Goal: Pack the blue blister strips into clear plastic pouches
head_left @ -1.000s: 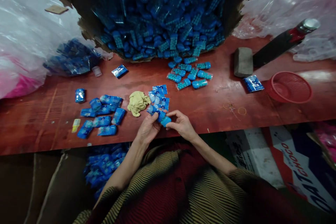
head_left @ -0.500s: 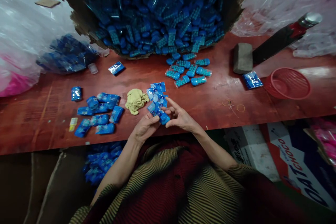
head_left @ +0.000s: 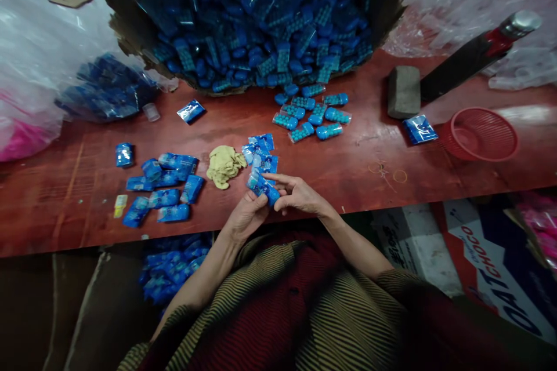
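Glossy red-brown table (head_left: 243,119), scuffed and streaked, reaching left and right of a crumpled yellow cloth (head_left: 225,167). Beyond the cloth, a torn-edged carton (head_left: 391,8) heaped with blue-capped containers. Far to the cloth's left, a billow of clear plastic (head_left: 30,40); far to its right, a red openwork basket (head_left: 481,134) and, below the table's near edge, a box lettered OAT CHOCO (head_left: 491,266). Left of the cloth, a cluster of blue-wrapped containers (head_left: 165,198). Right of the cloth and farther back, loose see-through containers (head_left: 329,130) with turquoise beads inside.

Just right of the cloth and nearer, in the hands, a blue packet (head_left: 264,186): shiny, creased, printed, paler toward the far left end. Left hand (head_left: 249,215): grip pinching the packet, thumb on top. Right hand (head_left: 300,196): forefinger stretched along the packet, thumb at its near end; pinching or merely resting, impossible to tell.
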Action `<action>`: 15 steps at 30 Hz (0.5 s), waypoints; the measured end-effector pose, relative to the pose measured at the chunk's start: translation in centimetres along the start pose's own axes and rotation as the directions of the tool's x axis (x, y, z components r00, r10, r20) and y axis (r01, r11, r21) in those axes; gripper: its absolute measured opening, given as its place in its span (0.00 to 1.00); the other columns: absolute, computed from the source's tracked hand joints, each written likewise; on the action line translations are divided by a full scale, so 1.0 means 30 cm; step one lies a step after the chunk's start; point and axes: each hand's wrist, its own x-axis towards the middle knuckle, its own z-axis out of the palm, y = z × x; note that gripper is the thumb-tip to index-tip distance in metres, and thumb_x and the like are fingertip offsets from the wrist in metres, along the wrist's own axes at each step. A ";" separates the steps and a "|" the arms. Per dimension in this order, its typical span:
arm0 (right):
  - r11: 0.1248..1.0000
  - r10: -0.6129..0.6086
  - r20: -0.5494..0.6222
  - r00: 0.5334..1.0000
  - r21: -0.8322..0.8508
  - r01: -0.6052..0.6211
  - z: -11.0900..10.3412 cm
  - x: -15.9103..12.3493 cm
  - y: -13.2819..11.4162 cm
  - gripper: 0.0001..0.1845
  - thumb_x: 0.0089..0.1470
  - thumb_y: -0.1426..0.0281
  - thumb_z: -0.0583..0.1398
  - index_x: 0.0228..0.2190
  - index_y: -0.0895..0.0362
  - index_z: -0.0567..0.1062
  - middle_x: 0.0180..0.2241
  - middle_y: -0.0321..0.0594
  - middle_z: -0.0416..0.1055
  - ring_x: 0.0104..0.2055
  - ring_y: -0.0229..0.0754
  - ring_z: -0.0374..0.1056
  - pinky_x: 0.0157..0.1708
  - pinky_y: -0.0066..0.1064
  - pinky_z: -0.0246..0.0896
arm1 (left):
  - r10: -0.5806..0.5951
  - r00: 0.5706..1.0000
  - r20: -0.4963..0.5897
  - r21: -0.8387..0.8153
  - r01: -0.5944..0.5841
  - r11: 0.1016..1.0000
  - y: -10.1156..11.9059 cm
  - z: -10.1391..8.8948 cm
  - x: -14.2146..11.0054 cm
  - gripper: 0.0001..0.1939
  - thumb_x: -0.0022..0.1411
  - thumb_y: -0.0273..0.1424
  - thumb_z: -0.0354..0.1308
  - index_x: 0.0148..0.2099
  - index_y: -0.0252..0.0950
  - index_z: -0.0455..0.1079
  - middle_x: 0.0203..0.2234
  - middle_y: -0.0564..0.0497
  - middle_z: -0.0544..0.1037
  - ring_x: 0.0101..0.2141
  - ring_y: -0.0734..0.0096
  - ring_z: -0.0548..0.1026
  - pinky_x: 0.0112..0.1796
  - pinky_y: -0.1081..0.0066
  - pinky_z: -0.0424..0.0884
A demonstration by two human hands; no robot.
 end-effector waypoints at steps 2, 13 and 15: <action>0.999 -0.007 -0.036 0.999 0.047 0.008 0.007 -0.002 0.014 0.38 0.38 0.75 0.66 0.54 0.49 0.67 0.19 0.23 0.62 0.16 0.27 0.58 0.17 0.21 0.63 | 0.026 1.000 -0.011 -0.002 -0.026 1.000 -0.012 0.007 -0.006 0.17 0.44 0.37 0.68 0.35 0.31 0.75 0.32 0.45 0.79 0.38 0.59 0.76 0.39 0.65 0.72; 0.991 -0.106 -0.027 0.994 -0.081 0.103 -0.007 0.017 0.045 0.37 0.40 0.73 0.65 0.54 0.51 0.65 0.27 0.28 0.69 0.26 0.32 0.65 0.28 0.25 0.65 | 0.134 0.975 -0.176 -0.097 -0.153 0.984 0.040 -0.040 -0.021 0.12 0.48 0.33 0.66 0.37 0.35 0.74 0.34 0.49 0.80 0.40 0.64 0.76 0.44 0.66 0.70; 0.961 -0.155 -0.122 0.980 -0.250 0.121 -0.014 0.032 0.048 0.29 0.45 0.71 0.63 0.51 0.54 0.68 0.25 0.29 0.68 0.24 0.31 0.62 0.28 0.25 0.62 | 0.255 0.920 -0.298 -0.153 -0.310 0.938 0.113 -0.098 -0.052 0.13 0.53 0.41 0.61 0.36 0.38 0.73 0.34 0.51 0.80 0.43 0.63 0.75 0.47 0.64 0.69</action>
